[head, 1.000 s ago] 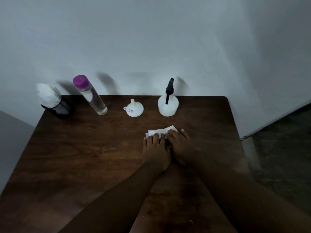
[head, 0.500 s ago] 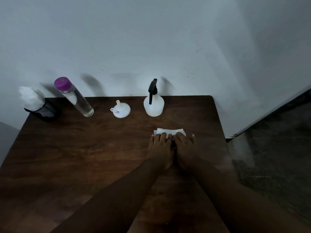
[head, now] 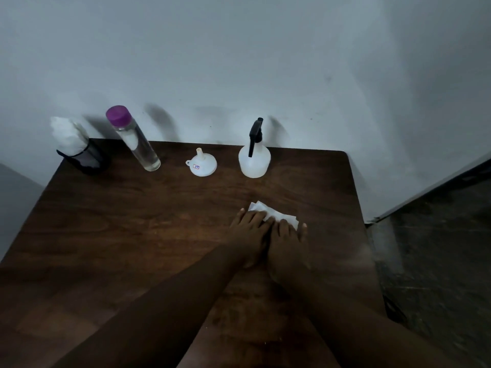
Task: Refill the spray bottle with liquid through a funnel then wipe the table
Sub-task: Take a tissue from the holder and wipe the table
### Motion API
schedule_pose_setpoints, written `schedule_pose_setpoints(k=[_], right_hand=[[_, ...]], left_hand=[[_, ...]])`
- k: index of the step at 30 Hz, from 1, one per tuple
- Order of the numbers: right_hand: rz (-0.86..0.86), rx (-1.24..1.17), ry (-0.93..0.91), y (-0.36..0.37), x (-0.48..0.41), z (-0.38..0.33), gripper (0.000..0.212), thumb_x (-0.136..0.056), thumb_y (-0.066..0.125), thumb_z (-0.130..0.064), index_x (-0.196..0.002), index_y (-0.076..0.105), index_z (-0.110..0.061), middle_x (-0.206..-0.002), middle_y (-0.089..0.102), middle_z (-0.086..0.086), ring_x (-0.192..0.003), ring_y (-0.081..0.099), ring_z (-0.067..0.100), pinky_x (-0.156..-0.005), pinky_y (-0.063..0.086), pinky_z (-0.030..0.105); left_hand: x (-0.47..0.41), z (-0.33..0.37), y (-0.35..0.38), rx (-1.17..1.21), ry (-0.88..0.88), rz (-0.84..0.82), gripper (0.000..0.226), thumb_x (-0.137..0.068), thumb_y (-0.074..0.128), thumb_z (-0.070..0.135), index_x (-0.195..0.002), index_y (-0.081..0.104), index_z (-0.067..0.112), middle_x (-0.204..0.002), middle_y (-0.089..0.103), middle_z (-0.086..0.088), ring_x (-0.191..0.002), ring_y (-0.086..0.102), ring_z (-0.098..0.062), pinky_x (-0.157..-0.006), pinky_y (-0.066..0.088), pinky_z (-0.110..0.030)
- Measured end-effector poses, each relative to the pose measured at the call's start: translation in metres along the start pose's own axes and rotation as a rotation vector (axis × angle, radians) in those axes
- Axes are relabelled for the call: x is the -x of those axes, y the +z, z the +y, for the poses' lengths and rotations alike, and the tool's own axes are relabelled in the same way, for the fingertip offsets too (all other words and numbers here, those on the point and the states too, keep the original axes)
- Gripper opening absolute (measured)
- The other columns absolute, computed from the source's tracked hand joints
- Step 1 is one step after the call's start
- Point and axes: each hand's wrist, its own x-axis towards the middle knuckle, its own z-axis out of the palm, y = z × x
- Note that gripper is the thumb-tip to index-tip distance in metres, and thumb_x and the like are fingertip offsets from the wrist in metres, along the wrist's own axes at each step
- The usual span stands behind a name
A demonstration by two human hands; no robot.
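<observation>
Spray bottle [head: 254, 162] stands capped at the far edge of the surface [head: 132, 221], funnel [head: 202, 166] beside it (refill judged complete), while left hand [head: 249, 232] and right hand [head: 288, 240], fingers flat, side by side, press a white tissue [head: 273, 215] near the right edge; advise even pressure, overlapping strokes.

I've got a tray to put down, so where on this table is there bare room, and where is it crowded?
Bare: the table's left half, from the back row forward, left of the left hand. Also a narrow strip between spray bottle and paper towel. Crowded: the back edge, holding napkin holder, clear bottle, funnel, spray bottle.
</observation>
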Motion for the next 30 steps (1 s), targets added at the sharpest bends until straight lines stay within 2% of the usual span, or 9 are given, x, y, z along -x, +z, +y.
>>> schedule_pose_setpoints(k=[6,11,15,19,21,27,30], right_hand=[[0.061,-0.025,0.004,-0.001,0.002,-0.04,0.072,-0.096,0.051,-0.041,-0.155,0.023,-0.01,-0.157,0.032,0.015,-0.146,0.027,0.031,-0.122,0.004,0.058],[0.052,-0.049,0.001,0.002,-0.006,-0.076,0.069,-0.098,0.047,-0.043,-0.154,0.025,-0.012,-0.156,0.035,0.014,-0.144,0.031,0.03,-0.121,0.003,0.056],[0.059,-0.013,-0.016,0.0,-0.014,-0.107,0.077,-0.091,0.056,-0.047,-0.153,0.029,-0.01,-0.15,0.042,0.014,-0.14,0.037,0.03,-0.121,0.006,0.057],[0.018,0.048,-0.078,-0.016,-0.022,-0.142,0.092,-0.083,0.062,-0.046,-0.154,0.021,-0.004,-0.15,0.038,0.017,-0.139,0.034,0.032,-0.121,0.007,0.059],[0.015,0.06,-0.097,-0.019,-0.028,-0.157,0.091,-0.084,0.061,-0.045,-0.154,0.02,-0.003,-0.15,0.039,0.017,-0.138,0.035,0.032,-0.121,0.008,0.059],[0.048,0.039,-0.121,-0.016,-0.052,-0.202,0.077,-0.091,0.052,-0.043,-0.152,0.026,-0.004,-0.144,0.046,0.015,-0.134,0.04,0.029,-0.121,0.01,0.057],[0.041,0.029,-0.159,-0.014,-0.066,-0.228,0.077,-0.092,0.052,-0.045,-0.152,0.025,-0.005,-0.147,0.044,0.015,-0.137,0.038,0.03,-0.121,0.011,0.057]], left_hand=[[0.023,-0.029,-0.001,-0.061,0.019,-0.026,0.062,-0.102,0.025,0.047,-0.16,0.02,0.025,-0.168,0.02,-0.007,-0.156,0.013,-0.027,-0.127,0.003,-0.052],[0.041,-0.063,-0.005,-0.063,0.049,-0.054,0.064,-0.103,0.039,0.044,-0.161,0.017,0.026,-0.168,0.017,-0.007,-0.156,0.01,-0.027,-0.127,0.002,-0.053],[0.054,-0.093,-0.005,-0.052,0.026,-0.064,0.063,-0.104,0.04,0.042,-0.161,0.017,0.027,-0.169,0.016,-0.006,-0.157,0.009,-0.025,-0.127,-0.001,-0.051],[0.07,-0.13,-0.006,-0.033,0.005,-0.044,0.06,-0.104,0.033,0.042,-0.161,0.02,0.028,-0.169,0.019,-0.004,-0.157,0.011,-0.024,-0.127,-0.001,-0.05],[0.077,-0.146,-0.008,-0.034,-0.002,-0.044,0.061,-0.102,0.027,0.044,-0.161,0.019,0.028,-0.169,0.019,-0.004,-0.157,0.012,-0.024,-0.127,0.0,-0.05],[0.099,-0.19,-0.015,-0.037,-0.044,-0.023,0.071,-0.099,0.048,0.043,-0.161,0.017,0.027,-0.168,0.019,-0.006,-0.156,0.011,-0.026,-0.127,0.003,-0.051],[0.113,-0.212,-0.018,-0.022,-0.084,-0.007,0.076,-0.096,0.052,0.045,-0.161,0.018,0.026,-0.167,0.02,-0.007,-0.156,0.011,-0.027,-0.127,0.001,-0.05]])
